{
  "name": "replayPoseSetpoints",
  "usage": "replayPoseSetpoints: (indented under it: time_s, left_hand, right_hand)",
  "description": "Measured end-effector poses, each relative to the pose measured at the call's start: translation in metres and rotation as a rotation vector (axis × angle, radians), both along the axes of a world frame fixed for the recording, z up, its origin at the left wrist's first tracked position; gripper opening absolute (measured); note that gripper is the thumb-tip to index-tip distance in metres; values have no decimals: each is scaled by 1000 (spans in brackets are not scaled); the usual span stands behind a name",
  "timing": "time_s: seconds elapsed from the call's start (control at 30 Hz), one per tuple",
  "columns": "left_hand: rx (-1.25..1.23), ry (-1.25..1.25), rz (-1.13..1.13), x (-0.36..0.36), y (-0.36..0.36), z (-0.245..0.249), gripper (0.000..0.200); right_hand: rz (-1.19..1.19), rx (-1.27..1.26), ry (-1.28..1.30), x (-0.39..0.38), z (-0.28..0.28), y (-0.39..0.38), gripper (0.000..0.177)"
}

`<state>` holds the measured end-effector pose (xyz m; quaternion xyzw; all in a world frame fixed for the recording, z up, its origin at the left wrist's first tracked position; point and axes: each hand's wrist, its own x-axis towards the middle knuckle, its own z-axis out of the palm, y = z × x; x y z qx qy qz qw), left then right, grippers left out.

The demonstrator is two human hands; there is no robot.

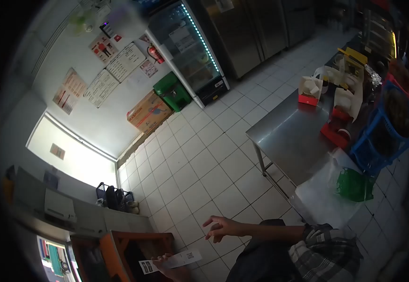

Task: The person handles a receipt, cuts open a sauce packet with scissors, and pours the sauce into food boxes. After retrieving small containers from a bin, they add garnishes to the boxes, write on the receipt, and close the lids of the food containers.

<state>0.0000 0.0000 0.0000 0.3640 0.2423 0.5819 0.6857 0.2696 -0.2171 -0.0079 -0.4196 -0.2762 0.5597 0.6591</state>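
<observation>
My left hand [168,269], low in the view, is closed on a long white paper slip [181,260]. Black square code-like marks and small print show on the slip; the print is too small to read. Above and to the right, my right hand [221,228] reaches out from a plaid sleeve over the tiled floor. Its fingers are apart and bent, with nothing between them. An orange-framed stand [115,256] with a dark inside is just left of my left hand.
A steel table [284,136] at right bears open cartons [310,89], a blue crate [378,136] and plastic bags [324,192]. A glass-door fridge [185,51], a green bin [172,91] and a cardboard box [149,112] line the far wall. A dark basket [115,197] stands at left.
</observation>
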Motion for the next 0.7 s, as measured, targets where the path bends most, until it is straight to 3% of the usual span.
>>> replayPoseSetpoints:
  time_s: [0.03, 0.07, 0.1, 0.17, 0.33, 0.5, 0.57, 0.63, 0.67, 0.7]
  left_hand:
    - [-126, 78, -7, 53, -9, 41, 45]
    - [-149, 137, -79, 101, -25, 77, 31]
    - [-148, 141, -140, 172, 29, 86, 31]
    - [-12, 300, -347, 250, 61, 81, 35]
    - [-193, 143, -844, 424, 58, 59, 37]
    - [-457, 60, -1210, 542, 43, 68, 48]
    - [-387, 89, -1368, 583, 49, 77, 65]
    - [-354, 114, -1435, 627, 56, 81, 71]
    - [-291, 110, -1520, 649, 57, 85, 77]
    - [-290, 101, -1529, 673, 57, 86, 77]
  right_hand:
    - [-82, -23, 16, 1, -3, -7, 40]
    - [-302, -74, 27, 22, -5, -29, 40]
    - [-509, -101, 24, 81, -5, -6, 40]
    - [-903, -115, 38, 131, -18, -46, 37]
    - [-1585, -377, -20, 229, -45, -96, 27]
    - [-1947, -642, -61, 311, -96, -77, 26]
    - [-2045, -700, -112, 336, -115, -66, 26]
    - [-2143, -1064, -403, 362, -129, -65, 35]
    - [-2151, -1059, -409, 374, -130, -70, 35]
    - [-2142, -1389, -667, 383, -129, -75, 38]
